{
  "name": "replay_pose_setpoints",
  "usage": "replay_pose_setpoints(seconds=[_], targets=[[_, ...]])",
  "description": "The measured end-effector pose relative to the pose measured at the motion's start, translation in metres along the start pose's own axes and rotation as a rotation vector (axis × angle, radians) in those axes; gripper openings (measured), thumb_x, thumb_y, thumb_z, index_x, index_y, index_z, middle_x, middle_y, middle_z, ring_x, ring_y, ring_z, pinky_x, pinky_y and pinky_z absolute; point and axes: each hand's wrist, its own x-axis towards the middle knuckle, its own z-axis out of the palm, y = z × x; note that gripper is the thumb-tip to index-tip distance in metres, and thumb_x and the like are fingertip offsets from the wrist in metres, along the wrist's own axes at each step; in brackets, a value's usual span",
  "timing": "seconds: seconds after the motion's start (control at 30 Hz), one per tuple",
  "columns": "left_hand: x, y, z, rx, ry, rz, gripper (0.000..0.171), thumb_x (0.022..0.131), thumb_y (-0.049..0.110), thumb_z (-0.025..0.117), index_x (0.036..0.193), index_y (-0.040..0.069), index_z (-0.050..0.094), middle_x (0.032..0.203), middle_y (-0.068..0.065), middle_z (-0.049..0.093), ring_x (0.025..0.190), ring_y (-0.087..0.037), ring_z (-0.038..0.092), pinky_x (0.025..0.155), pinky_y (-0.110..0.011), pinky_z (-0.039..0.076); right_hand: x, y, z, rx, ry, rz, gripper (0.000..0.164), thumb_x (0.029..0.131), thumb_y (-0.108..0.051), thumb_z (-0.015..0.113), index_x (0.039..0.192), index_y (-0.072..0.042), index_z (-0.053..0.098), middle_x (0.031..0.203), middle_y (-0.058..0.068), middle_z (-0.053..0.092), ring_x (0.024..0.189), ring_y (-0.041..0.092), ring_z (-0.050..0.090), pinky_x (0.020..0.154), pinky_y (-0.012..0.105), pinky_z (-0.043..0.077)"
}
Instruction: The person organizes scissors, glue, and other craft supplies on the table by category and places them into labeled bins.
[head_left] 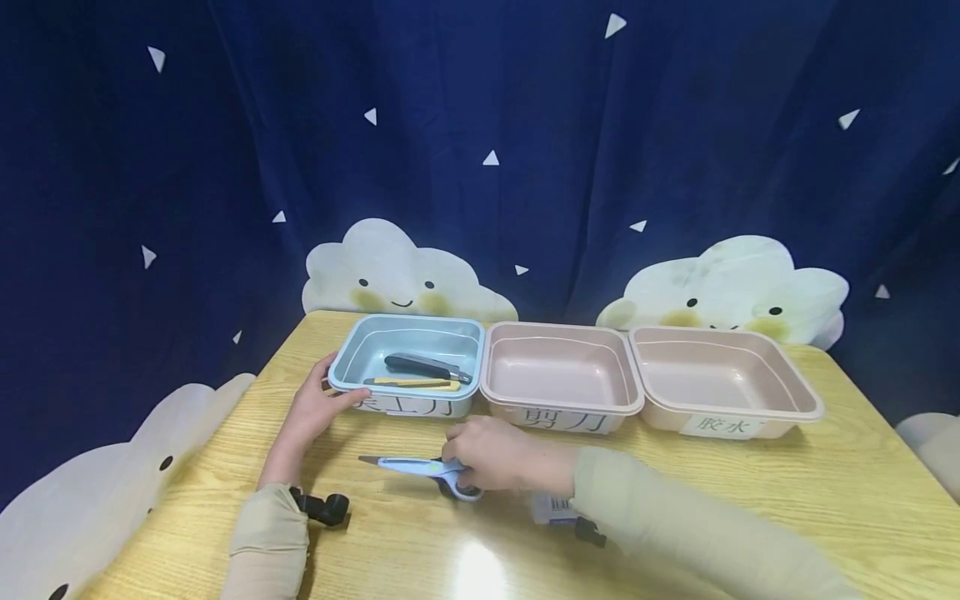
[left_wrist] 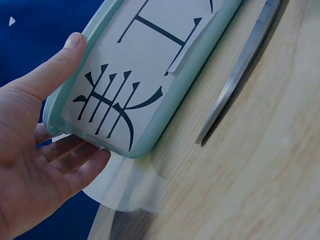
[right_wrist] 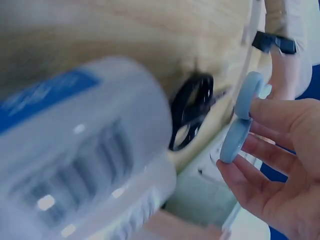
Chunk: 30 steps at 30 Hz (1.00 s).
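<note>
My right hand (head_left: 487,454) pinches the handles of light-blue scissors (right_wrist: 235,140), whose blades point left in the head view. Behind them, black-handled scissors (right_wrist: 192,112) lie on the table. With thumb and fingers, my left hand (head_left: 318,404) grips the left front corner of a light-blue bin (left_wrist: 145,142). The thumb rests along the front rim and the fingers curl round the end. Inside that bin are a black utility knife (head_left: 423,367) and a yellow one (head_left: 416,384). Clear bottles with blue labels (right_wrist: 90,135) stand out blurred near my right wrist; my forearm partly covers them in the head view.
Right of the blue bin, a pink bin (head_left: 558,367) and another pink bin (head_left: 720,379) complete a row. Each bin has a white label with black Chinese characters. A dark blue curtain (head_left: 480,125) with white clouds hangs behind the wooden table (head_left: 405,550).
</note>
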Motion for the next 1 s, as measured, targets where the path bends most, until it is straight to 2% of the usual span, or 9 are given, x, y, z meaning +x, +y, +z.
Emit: replay_pose_setpoints(seconds=[0.17,0.37,0.6,0.8,1.0], targets=[[0.001,-0.001,0.0,-0.003,0.005,0.01,0.102,0.07,0.044,0.075,0.146,0.013,0.015,0.142,-0.017,0.032,0.124,-0.036,0.037,0.099,-0.05,0.034,-0.015,0.016,-0.012,0.031,0.024,0.028,0.027,0.074,-0.022,0.073,0.1,-0.019,0.068,0.094,-0.007,0.062,0.084,0.006,0.055,0.074,0.019,0.046],[0.0,0.0,0.001,-0.01,-0.001,0.012,0.101,0.07,0.043,0.075,0.146,0.013,0.016,0.142,-0.016,0.033,0.124,-0.035,0.036,0.098,-0.05,0.033,-0.032,0.033,-0.026,-0.031,0.088,0.02,0.03,0.075,-0.016,0.071,0.104,-0.015,0.066,0.1,-0.003,0.063,0.086,0.013,0.054,0.077,0.025,0.045],[0.001,0.0,0.0,-0.01,0.001,0.01,0.101,0.07,0.044,0.075,0.146,0.014,0.015,0.142,-0.016,0.033,0.124,-0.035,0.036,0.098,-0.049,0.032,-0.046,0.052,-0.036,-0.124,0.154,0.027,0.029,0.076,-0.01,0.069,0.105,-0.01,0.063,0.096,0.001,0.062,0.084,0.016,0.053,0.079,0.029,0.045],[0.0,0.0,0.0,-0.01,-0.001,0.019,0.101,0.07,0.043,0.075,0.146,0.012,0.016,0.141,-0.017,0.034,0.124,-0.035,0.036,0.097,-0.049,0.033,-0.058,0.073,-0.04,-0.17,0.219,0.087,0.027,0.073,-0.009,0.073,0.099,-0.009,0.065,0.092,0.003,0.063,0.087,0.018,0.057,0.081,0.031,0.047],[0.0,0.0,0.001,-0.038,-0.001,0.028,0.1,0.07,0.04,0.076,0.145,0.012,0.017,0.141,-0.017,0.033,0.124,-0.036,0.037,0.098,-0.048,0.035,-0.068,0.099,-0.042,-0.071,0.228,0.142,0.027,0.071,-0.005,0.073,0.097,-0.008,0.066,0.094,0.003,0.063,0.089,0.019,0.059,0.082,0.033,0.048]])
